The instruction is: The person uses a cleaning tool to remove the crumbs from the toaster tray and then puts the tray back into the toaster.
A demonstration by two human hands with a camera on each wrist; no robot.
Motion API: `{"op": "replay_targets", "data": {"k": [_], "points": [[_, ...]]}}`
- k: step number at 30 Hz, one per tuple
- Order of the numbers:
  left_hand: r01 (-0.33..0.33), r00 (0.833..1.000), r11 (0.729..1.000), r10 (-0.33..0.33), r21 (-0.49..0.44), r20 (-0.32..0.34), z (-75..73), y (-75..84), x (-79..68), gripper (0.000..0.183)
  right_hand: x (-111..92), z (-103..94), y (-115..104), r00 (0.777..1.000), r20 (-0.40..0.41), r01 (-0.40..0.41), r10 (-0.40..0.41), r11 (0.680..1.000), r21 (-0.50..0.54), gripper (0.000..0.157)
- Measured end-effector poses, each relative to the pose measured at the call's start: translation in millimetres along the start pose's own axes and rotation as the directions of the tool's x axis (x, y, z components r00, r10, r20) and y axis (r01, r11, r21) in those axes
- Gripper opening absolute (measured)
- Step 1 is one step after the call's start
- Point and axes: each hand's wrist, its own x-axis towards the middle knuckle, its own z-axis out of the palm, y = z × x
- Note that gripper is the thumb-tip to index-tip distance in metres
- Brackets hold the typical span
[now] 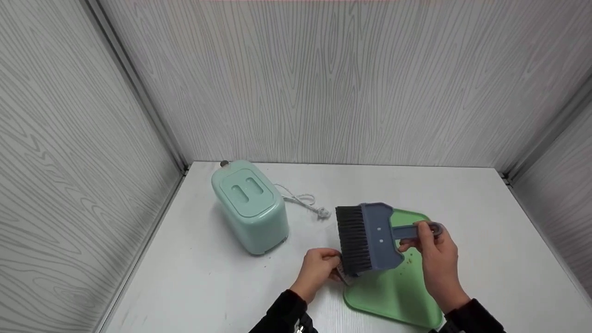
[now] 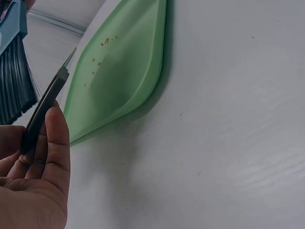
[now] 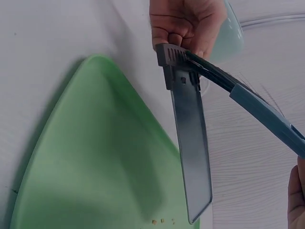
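My left hand [image 1: 317,268] pinches a thin grey crumb tray [image 3: 193,143] by its dark, slotted end; in the head view the brush mostly hides it. With my right hand [image 1: 439,261] I grip the handle of a blue brush [image 1: 381,236] with wide black bristles. The bristle tips [image 3: 209,71] lie against or just over the dark end of the crumb tray; which of these I cannot tell. Below both hands is a green tray [image 1: 407,296], with several small brown crumbs [image 2: 106,42] on it.
A mint-green toaster [image 1: 249,208] with a lid over its top stands to the left of my hands on the white table [image 1: 185,277]. Its white cord and plug [image 1: 322,213] lie behind my left hand. Wood-grain panels [image 1: 296,83] enclose the back and sides.
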Motion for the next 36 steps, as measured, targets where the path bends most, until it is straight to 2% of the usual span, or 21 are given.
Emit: {"op": "replay_targets", "data": {"k": [7,12,20,28,36], "points": [[0.025,1.000,1.000,-0.025,0.006,0.000,-1.9,0.8,-0.8,0.022,4,-7.4,8,0.999,0.006,-0.036,0.036,0.998,-0.056,0.050],[0.020,1.000,1.000,-0.020,0.005,0.000,-2.0,0.2,-0.5,0.020,8,-14.8,11,0.999,-0.003,-0.038,0.038,0.995,-0.087,0.054],[0.009,1.000,1.000,-0.009,0.017,-0.004,-3.2,-0.6,-0.8,0.018,14,-26.6,12,0.998,-0.057,-0.030,0.025,0.995,-0.098,0.048],[0.012,1.000,0.999,-0.012,0.030,-0.007,-4.4,-1.4,0.0,0.018,22,-40.8,15,0.990,-0.136,-0.042,0.039,0.999,-0.020,0.039],[0.007,1.000,0.999,-0.006,0.045,-0.005,-6.0,-2.6,0.0,0.018,29,-52.5,17,0.979,-0.198,-0.042,0.040,0.999,-0.009,0.038]]}}
